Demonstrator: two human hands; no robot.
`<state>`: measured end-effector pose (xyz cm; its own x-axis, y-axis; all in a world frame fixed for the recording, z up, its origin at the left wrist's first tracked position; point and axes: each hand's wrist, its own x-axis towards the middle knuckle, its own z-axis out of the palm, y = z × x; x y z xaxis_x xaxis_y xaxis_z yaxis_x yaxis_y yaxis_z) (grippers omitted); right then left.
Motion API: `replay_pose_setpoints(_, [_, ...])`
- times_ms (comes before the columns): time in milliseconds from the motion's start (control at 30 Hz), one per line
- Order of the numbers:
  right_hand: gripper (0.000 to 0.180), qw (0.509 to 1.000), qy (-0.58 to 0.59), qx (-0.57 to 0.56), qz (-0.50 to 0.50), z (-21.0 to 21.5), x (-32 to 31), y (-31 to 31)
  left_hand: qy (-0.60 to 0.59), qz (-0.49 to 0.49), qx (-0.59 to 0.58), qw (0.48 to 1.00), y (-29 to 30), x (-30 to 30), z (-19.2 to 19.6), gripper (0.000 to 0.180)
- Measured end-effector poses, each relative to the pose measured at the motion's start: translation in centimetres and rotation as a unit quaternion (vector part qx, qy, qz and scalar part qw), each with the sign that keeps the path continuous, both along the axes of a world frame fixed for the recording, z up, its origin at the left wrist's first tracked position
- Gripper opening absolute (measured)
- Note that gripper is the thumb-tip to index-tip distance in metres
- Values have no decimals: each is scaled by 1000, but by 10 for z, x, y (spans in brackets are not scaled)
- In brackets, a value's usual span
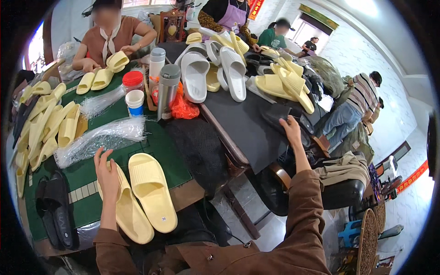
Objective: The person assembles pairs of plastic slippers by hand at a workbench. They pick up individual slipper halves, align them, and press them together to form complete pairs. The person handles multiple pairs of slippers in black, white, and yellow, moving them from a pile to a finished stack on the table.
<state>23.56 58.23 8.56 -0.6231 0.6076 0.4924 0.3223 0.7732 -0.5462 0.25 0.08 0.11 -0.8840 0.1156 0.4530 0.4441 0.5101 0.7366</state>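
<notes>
My left hand (pixel 106 173) lies flat on the left one of two pale yellow slide sandals (pixel 151 189) that rest sole-up on the green table (pixel 87 176) in front of me. My right hand (pixel 292 129) reaches out to the right and its fingers touch a black slide sandal (pixel 283 114) on the dark cloth-covered table (pixel 238 123). Clear plastic bags (pixel 98 137) lie just beyond my left hand.
Rows of yellow sandals (pixel 48 123) and a black pair (pixel 57 208) lie at the left. Metal flasks (pixel 167 89), a red-lidded jar (pixel 133 80) and a cup stand mid-table. White and yellow sandals (pixel 233 68) are piled behind. A person (pixel 110 39) sits opposite; others stand at the right.
</notes>
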Motion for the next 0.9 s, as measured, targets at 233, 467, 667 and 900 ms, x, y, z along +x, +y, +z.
replay_pose_setpoints(233, [30, 985, -41, -86, 143, 17, 17, -124, -1, -10, 21, 1000, -3, 1, 0, 26])
replay_pose_setpoints(467, [30, 974, -34, -127, 186, 31, 14, -195, 5, -11, 15, 1000, -5, 0, 2, 25])
replay_pose_setpoints(667, [37, 994, -32, -47, 91, 25, 18, -173, 11, -13, 0, 1000, -5, 1, -1, 25])
replay_pose_setpoints(900, [34, 950, 32, -273, 151, 20, 28, -131, 7, -30, 50, 998, -3, 6, 17, 24])
